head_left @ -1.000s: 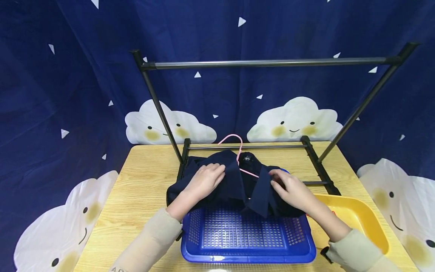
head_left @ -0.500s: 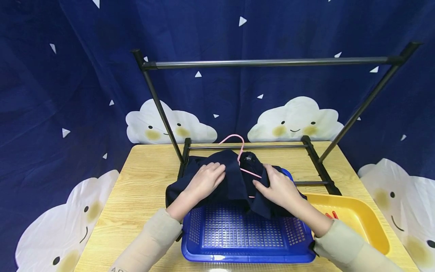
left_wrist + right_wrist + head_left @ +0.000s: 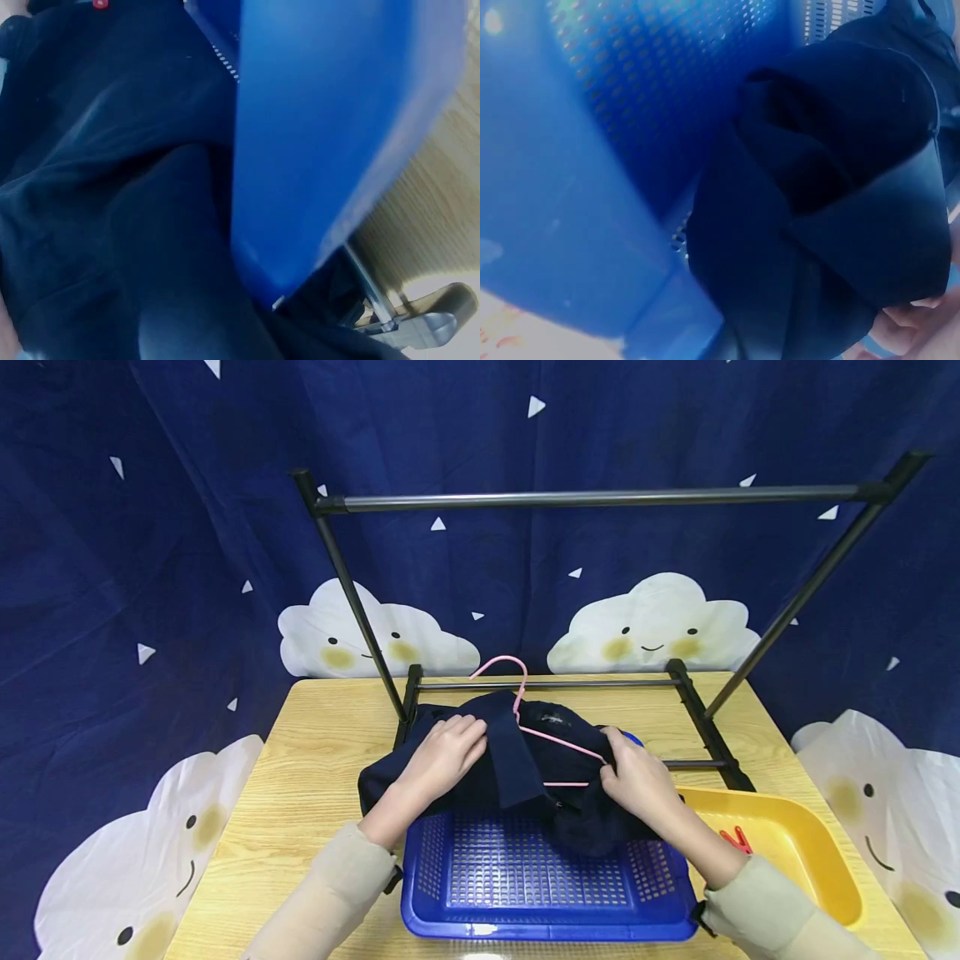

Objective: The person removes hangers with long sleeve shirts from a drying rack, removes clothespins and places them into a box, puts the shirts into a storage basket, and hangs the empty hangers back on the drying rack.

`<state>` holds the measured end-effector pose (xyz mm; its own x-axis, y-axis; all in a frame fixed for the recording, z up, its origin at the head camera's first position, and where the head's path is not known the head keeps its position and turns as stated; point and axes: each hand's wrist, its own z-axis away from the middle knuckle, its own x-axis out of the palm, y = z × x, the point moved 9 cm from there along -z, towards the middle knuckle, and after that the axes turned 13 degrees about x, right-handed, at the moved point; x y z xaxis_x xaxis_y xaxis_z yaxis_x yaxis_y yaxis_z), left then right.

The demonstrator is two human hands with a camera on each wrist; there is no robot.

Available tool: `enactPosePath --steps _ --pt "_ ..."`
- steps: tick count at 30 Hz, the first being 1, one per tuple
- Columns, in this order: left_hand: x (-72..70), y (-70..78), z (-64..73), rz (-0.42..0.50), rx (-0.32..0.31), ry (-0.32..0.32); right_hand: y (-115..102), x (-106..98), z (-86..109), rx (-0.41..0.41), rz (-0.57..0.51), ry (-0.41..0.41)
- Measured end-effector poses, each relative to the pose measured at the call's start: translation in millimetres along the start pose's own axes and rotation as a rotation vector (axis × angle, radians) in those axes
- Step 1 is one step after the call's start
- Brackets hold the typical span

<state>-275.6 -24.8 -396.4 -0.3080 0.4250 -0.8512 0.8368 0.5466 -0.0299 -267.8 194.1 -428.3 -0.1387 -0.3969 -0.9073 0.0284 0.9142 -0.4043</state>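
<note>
The wooden counter [image 3: 330,727] carries a black rack [image 3: 600,497] at 12 o'clock, its rail well above the work. Nearer, the blue basket [image 3: 547,932] has the dark garment [image 3: 517,768] bunched across its 12 o'clock rim, spilling past it toward 10; loose cloth there could drag, so lay it flat. The yellow tray [image 3: 813,835] sits beside the basket at 4 o'clock.

The right hand [image 3: 639,781], at 2 o'clock, has its fingers closed in a pinch on the garment's edge; the left hand [image 3: 444,758], at 11, has its fingers bent over the cloth, which hides what they hold beneath it.

The pink hanger [image 3: 557,740] pokes its hook from the neckline, one arm bare and reaching to the right fingers. Best, I judge, to anchor with the left and ease the shoulder cloth over that arm's tip with the right, keeping the hook centred.

Smallest, red clips [image 3: 737,839] lie in the tray, clear of this step.
</note>
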Motion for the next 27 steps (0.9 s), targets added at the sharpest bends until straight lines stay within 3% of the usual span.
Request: enactPosePath --steps 10,20,27 --pt "-9.5 -2.7 5.8 0.0 0.027 0.041 23 -10 -4.2 0.068 -0.021 0.028" --pt "-17.7 -0.5 11.6 -0.023 0.089 0.103 42 0 -5.4 0.155 0.079 -0.083" --pt "-21.2 -7.4 15.0 -0.017 0.081 0.137 46 -4 -6.0 0.102 -0.045 -0.049"
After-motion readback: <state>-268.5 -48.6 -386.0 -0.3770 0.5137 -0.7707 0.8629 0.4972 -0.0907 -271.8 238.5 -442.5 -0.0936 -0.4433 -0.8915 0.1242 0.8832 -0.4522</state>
